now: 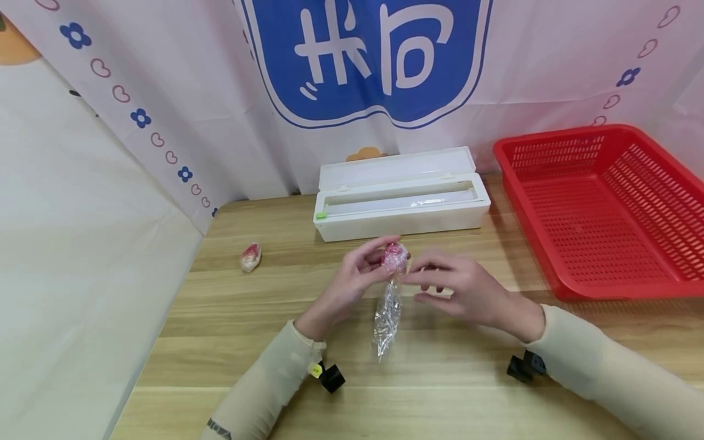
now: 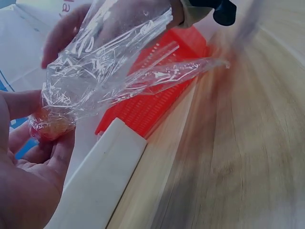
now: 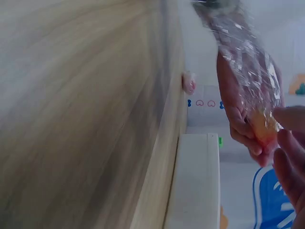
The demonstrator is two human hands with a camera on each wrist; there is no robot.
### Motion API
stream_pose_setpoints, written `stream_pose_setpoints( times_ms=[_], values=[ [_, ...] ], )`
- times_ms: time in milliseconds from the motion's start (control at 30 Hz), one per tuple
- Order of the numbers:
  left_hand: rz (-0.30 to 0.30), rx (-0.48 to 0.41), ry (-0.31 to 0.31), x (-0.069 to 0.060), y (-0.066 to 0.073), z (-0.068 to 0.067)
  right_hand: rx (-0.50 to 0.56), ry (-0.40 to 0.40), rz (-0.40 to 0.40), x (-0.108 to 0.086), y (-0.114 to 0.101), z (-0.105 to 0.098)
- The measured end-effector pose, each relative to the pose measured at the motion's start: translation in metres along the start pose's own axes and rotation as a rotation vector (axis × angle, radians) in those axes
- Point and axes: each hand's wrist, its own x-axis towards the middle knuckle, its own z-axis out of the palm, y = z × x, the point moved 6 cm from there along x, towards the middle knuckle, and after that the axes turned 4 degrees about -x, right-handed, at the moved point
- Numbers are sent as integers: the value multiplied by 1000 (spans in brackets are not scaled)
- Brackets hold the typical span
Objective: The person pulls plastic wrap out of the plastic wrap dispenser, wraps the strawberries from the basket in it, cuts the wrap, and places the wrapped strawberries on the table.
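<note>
My left hand (image 1: pixel 352 275) holds a small round fruit-like piece (image 1: pixel 395 258), red and yellowish, wrapped in clear film, between thumb and fingers. A loose, crumpled tail of plastic wrap (image 1: pixel 387 321) hangs from it toward me; the left wrist view shows this film (image 2: pixel 90 81) spread and creased above the piece (image 2: pixel 50 126). Close by on the right, my right hand (image 1: pixel 467 287) is slightly blurred. Its fingers reach loosely toward the wrapped piece, with no film visibly pinched between them. A second small red-and-white wrapped piece (image 1: pixel 250 257) lies apart on the table's left side.
Behind the hands stands a long white box (image 1: pixel 401 228), its lid raised, with a roll of film inside. A red plastic basket (image 1: pixel 528 232) sits at the right on the wooden table (image 1: pixel 220 366). A printed white curtain (image 1: pixel 220 122) hangs behind.
</note>
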Motion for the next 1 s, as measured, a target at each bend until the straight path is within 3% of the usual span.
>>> stream_pose_setpoints(
  times_ms=[100, 167, 367, 467, 667, 733, 867, 1000],
  values=[
    [-4, -6, 30, 1, 1, -1, -119, -7, -209, 3, -20, 6],
    [-23, -14, 55, 1, 0, -1, -182, -7, -279, 4, -29, 12],
    [-67, -28, 81, 2, -4, -2, -285, -37, -297, 5, -35, 27],
    [-67, -12, 91, 2, -5, -2, -247, -46, -249, 4, -35, 28],
    [-79, 18, 161, 2, -8, -8, 147, -34, 52, 7, -21, 18],
    [-87, 28, 183, 1, -9, -10, 227, -23, 128, 7, -18, 16],
    [-104, 47, 199, 1, -10, -11, 230, -41, 206, 8, -15, 15],
    [-130, 49, 216, 2, -11, -12, 183, -67, 226, 9, -15, 14]
  ],
)
